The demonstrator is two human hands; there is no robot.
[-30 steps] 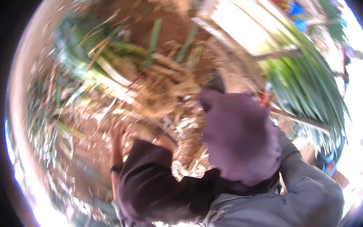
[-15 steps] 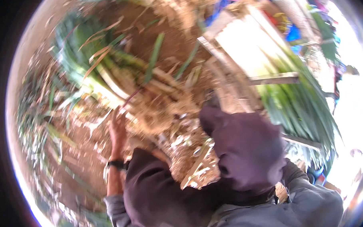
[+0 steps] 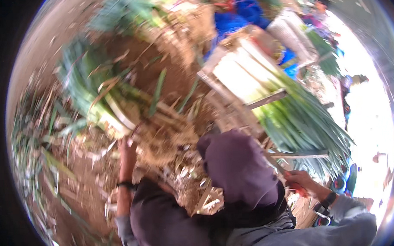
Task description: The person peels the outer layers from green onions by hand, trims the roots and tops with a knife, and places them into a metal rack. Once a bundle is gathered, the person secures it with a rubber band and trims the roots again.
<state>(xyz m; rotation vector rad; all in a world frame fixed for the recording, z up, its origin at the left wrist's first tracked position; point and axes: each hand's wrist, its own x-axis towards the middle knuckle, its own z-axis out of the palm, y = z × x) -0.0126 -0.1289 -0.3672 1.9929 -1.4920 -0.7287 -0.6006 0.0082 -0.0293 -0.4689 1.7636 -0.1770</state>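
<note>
My left hand [image 3: 127,148] is stretched out to the root ends of a heap of leeks [image 3: 101,104] lying on the brown earth. It touches the pale stalks, but blur hides whether the fingers grip one. A dark band sits on that wrist. My right hand [image 3: 301,181] is low at the right, closed around a red-handled tool [image 3: 294,185] whose blade I cannot make out. A purple cloth [image 3: 240,169] on my chest covers the space between the arms.
A wooden rack [image 3: 230,85] at the right holds a stack of trimmed leeks [image 3: 292,119] with white stalks and green tops. Roots and leaf scraps [image 3: 181,167] litter the ground. A blue cloth [image 3: 230,22] lies at the back.
My left arm has reached farther out to the leek heap. The view has swung, and my right hand with the red-handled tool has come into sight.
</note>
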